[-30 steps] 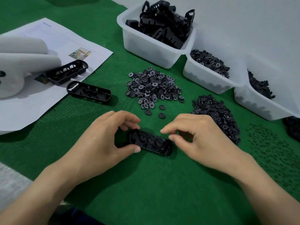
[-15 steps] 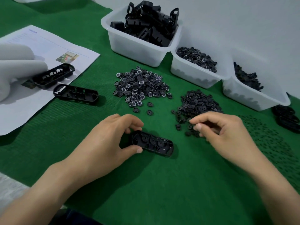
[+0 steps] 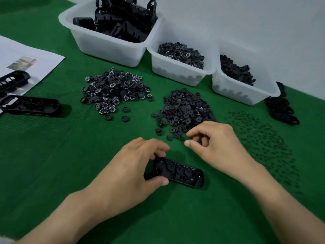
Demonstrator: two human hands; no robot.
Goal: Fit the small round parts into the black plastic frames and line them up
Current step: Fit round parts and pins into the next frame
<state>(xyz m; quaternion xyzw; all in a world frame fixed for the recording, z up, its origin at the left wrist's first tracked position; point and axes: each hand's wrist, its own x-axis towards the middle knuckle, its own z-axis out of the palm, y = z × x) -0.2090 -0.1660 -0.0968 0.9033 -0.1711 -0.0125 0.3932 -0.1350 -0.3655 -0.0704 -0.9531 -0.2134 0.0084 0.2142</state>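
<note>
Loading step: left hand pinches the left end of the frame on the mat; right hand curls at the disc pile just beyond, contents unclear; next, probably seat one disc squarely.

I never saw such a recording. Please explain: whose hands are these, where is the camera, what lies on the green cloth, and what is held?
No machine here: a person's two bare hands, filmed by a camera on the head, looking down. The left hand grips a black frame holding round parts. The right hand hovers at a pile of plain discs; whether it holds one is unclear. On the cloth: a pile of white-marked discs, three bins, pins, spare frames, a paper.
</note>
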